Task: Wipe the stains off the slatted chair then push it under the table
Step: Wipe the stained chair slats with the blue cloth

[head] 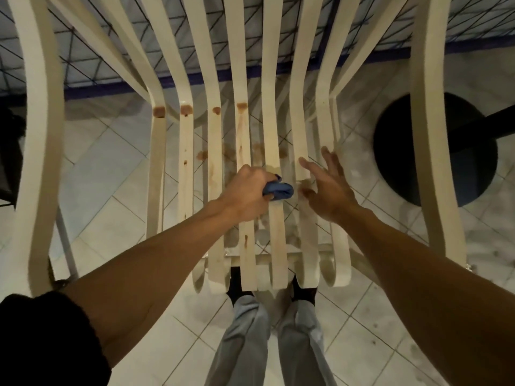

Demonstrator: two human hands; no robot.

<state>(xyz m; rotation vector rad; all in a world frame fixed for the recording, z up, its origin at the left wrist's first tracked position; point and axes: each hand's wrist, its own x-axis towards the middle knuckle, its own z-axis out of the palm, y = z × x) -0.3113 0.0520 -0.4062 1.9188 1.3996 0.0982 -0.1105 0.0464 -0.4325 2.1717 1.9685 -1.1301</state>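
Slatted chair (pixel 36 151): directly in front of the person, seat facing them.
Stains (pixel 186 109): brown blobs at the chair's seat-to-back bend, left slats; fainter streaks on the middle slats.
Left hand (pixel 245 195): over the chair's middle slats, fingers curled round a bunched blue cloth (pixel 280 190).
Right hand (pixel 326 188): right of chair centre, fingers spread wide, holding nothing; contact unclear.
Table (pixel 479 20): beyond the chair back; chair not yet pushed under.
Method: stroke along each slat, press firmly at the bend, brace the chair with the free hand.
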